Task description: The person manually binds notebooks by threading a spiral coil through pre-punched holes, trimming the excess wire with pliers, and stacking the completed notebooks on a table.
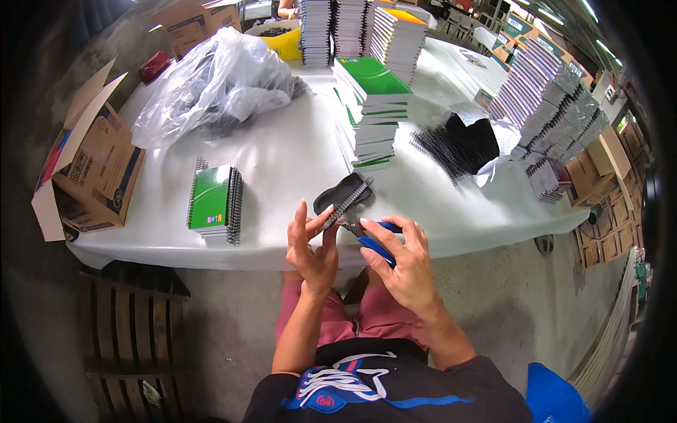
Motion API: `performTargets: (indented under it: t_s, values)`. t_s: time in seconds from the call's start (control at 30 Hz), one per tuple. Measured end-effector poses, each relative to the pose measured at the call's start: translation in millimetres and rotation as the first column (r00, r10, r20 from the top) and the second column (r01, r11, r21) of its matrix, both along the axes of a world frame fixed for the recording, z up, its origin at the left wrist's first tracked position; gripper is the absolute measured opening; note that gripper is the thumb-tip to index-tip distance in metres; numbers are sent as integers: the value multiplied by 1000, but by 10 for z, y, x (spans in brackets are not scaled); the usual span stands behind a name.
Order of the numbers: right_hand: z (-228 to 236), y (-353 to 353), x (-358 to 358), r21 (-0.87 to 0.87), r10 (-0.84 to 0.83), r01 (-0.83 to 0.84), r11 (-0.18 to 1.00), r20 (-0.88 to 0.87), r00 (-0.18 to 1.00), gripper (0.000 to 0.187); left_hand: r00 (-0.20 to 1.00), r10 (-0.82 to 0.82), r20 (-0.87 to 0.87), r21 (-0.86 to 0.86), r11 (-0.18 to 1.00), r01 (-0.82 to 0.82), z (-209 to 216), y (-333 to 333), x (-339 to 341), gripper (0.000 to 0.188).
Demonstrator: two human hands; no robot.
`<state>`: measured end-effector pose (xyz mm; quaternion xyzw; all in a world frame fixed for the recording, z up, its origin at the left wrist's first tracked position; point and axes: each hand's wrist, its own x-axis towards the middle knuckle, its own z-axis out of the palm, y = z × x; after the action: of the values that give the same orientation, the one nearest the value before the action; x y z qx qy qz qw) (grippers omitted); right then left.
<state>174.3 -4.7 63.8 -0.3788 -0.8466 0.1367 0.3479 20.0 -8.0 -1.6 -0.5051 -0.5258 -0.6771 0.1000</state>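
My left hand (312,254) pinches a spiral binding coil (349,203) near its lower end, with some fingers raised. Whether pages are attached to the coil, I cannot tell. Blue-handled pliers (379,252) are gripped in my right hand (409,271), their metal jaws close to the coil's lower end by my left fingertips. Behind the coil a flat black pouch-like item (331,197) lies on the table. To the left sits a small pile of green spiral notebooks (210,197). Straight ahead rises a taller stack of green-covered booklets (370,81), with no coils visible on them.
Loose black coils (444,148) lie right of the tall stack. A clear plastic bag (218,84) and an open cardboard box (99,166) stand left. Wrapped spiral notebooks (557,106) are piled right. A yellow container (282,44) stands at the back beside more notebook stacks (350,28).
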Motion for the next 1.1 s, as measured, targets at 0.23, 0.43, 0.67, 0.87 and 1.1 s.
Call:
performTargets:
  t_s: [0.23, 0.43, 0.67, 0.87, 1.1]
  values:
    - [-23, 9, 6, -142, 30, -42, 989, -88, 996, 37, 998, -22, -63, -37, 999, 20, 20, -37, 57, 72]
    - [-101, -20, 128, -479, 107, -232, 847, -275, 956, 34, 992, -38, -123, -27, 999, 35, -29, -52, 111, 70]
    - [-204, -55, 160, -755, 11, -554, 349, -588, 809, 39, 1000, -3, -26, 11, 1000, 3, -198, -94, 186, 65]
    - [-360, 498, 424, -150, -339, 384, 911, 257, 905, 44, 758, -125, 640, 15, 988, 151, 69, -120, -36, 47]
    - [-526, 746, 276, -37, -311, 318, 947, 137, 941, 51, 514, -344, 786, 251, 937, 244, 104, -269, -257, 34]
